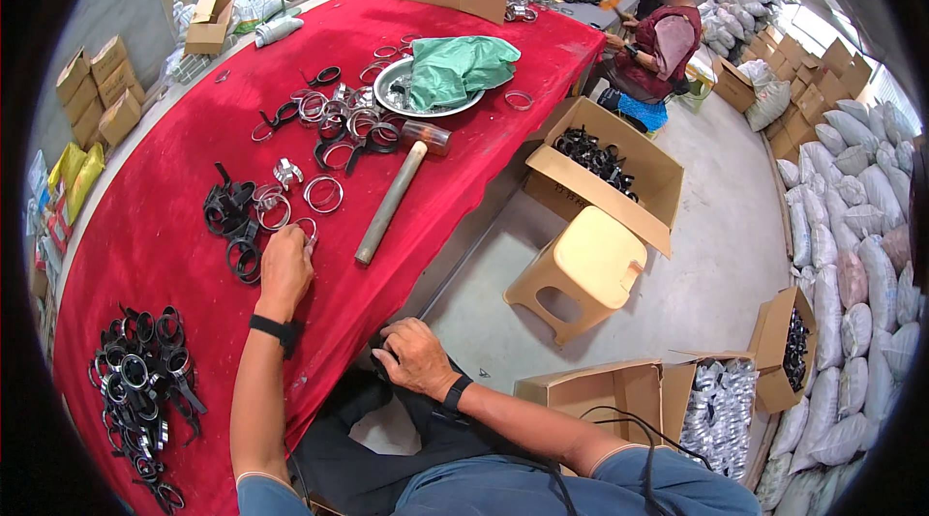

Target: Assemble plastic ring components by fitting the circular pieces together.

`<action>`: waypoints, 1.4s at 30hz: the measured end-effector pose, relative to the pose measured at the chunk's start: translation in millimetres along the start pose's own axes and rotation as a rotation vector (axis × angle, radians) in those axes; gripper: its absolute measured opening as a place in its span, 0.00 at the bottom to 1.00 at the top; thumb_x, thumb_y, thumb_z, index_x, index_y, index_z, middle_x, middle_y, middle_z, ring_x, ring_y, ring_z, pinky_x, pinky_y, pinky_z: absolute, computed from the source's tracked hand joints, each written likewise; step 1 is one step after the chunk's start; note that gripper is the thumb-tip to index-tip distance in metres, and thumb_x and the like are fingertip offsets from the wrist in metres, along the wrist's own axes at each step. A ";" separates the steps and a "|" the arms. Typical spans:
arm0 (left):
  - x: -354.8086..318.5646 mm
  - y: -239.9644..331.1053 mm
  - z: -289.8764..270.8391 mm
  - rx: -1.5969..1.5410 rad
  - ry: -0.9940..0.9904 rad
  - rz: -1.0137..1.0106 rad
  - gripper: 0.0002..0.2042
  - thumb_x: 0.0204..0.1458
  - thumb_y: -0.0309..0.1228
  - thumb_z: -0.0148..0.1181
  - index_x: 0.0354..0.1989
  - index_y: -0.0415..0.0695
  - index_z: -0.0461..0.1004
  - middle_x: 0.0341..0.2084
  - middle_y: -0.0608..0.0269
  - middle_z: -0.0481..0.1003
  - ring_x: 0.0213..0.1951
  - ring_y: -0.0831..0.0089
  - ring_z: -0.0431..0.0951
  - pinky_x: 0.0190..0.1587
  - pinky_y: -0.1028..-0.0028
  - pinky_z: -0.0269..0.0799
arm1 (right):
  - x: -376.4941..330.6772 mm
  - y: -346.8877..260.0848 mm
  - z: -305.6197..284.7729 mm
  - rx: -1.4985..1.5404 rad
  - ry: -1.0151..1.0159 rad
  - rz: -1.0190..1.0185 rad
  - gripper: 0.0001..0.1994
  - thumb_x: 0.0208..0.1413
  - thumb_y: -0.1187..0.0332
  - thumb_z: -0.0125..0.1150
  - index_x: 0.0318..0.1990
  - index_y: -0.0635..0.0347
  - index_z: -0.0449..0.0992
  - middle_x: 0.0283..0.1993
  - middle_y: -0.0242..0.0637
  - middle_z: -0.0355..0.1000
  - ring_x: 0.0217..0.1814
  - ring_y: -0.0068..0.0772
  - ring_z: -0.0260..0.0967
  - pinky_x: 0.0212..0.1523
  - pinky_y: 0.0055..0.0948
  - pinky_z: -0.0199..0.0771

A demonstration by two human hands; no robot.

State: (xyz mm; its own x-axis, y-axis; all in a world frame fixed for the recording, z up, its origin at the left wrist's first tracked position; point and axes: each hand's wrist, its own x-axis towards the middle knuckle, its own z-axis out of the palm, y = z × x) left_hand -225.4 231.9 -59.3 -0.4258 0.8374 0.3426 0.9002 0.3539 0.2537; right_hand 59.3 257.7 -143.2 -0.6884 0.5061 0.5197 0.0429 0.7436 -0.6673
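left hand (285, 260) pinches shut on a metal ring (308, 229) near the red table's (145, 226) front edge beside the black clamps (232, 216), right hand (411, 353) curled loosely at that edge holding nothing visible, best lift the ring straight clear.

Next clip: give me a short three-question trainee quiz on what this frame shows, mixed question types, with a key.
1. True or false: the left hand rests on the red table beside small metal rings.
2. Where is the right hand? A) gripping the mallet B) at the table's near edge by the lap C) inside a cardboard box
3. Fill in: the mallet lies on the table, touched by ____ hand.

Key: 1 true; 2 B; 3 neither. The green cloth on the metal tray is untouched too.
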 end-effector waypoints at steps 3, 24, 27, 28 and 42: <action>-9.9 26.6 -31.7 -0.085 -0.089 -0.077 0.12 0.56 0.24 0.66 0.47 0.36 0.77 0.48 0.41 0.80 0.52 0.43 0.80 0.54 0.55 0.75 | -3.7 1.4 -1.3 -0.004 0.010 0.007 0.11 0.51 0.70 0.75 0.35 0.65 0.78 0.44 0.46 0.78 0.52 0.50 0.76 0.60 0.47 0.75; -226.9 108.5 -60.8 -1.365 -0.335 -0.670 0.07 0.61 0.28 0.70 0.36 0.35 0.83 0.29 0.63 0.82 0.30 0.78 0.80 0.34 0.76 0.76 | -17.9 -73.9 -54.5 0.610 -0.357 0.184 0.35 0.56 0.68 0.78 0.71 0.63 0.71 0.70 0.49 0.71 0.70 0.43 0.73 0.67 0.43 0.78; -225.3 115.1 -78.0 -1.125 -0.421 -0.613 0.08 0.60 0.28 0.71 0.37 0.34 0.84 0.29 0.64 0.82 0.30 0.79 0.79 0.34 0.77 0.74 | -19.9 -76.9 -54.4 0.377 -0.431 0.045 0.33 0.54 0.70 0.78 0.68 0.63 0.73 0.66 0.47 0.75 0.68 0.42 0.74 0.65 0.42 0.79; -225.2 116.9 -83.4 -1.118 -0.455 -0.628 0.08 0.59 0.28 0.72 0.36 0.34 0.85 0.29 0.65 0.82 0.31 0.79 0.79 0.36 0.76 0.75 | -20.4 -79.8 -55.5 0.408 -0.477 0.095 0.32 0.53 0.70 0.79 0.66 0.63 0.74 0.65 0.45 0.76 0.67 0.40 0.74 0.65 0.41 0.78; -225.6 134.7 -99.3 -1.888 -0.205 -0.543 0.25 0.75 0.44 0.53 0.66 0.33 0.73 0.47 0.53 0.83 0.48 0.69 0.84 0.47 0.70 0.83 | 5.2 -97.0 -79.4 0.814 -0.021 0.108 0.33 0.48 0.74 0.84 0.61 0.63 0.70 0.73 0.54 0.68 0.76 0.45 0.68 0.76 0.43 0.69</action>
State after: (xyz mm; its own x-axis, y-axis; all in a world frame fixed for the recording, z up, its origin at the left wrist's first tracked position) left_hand -17.1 49.3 -12.6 -0.4357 0.8884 -0.1448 -0.5831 -0.1561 0.7973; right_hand 109.0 222.9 -33.4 -0.7241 0.5428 0.4254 -0.4231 0.1374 -0.8956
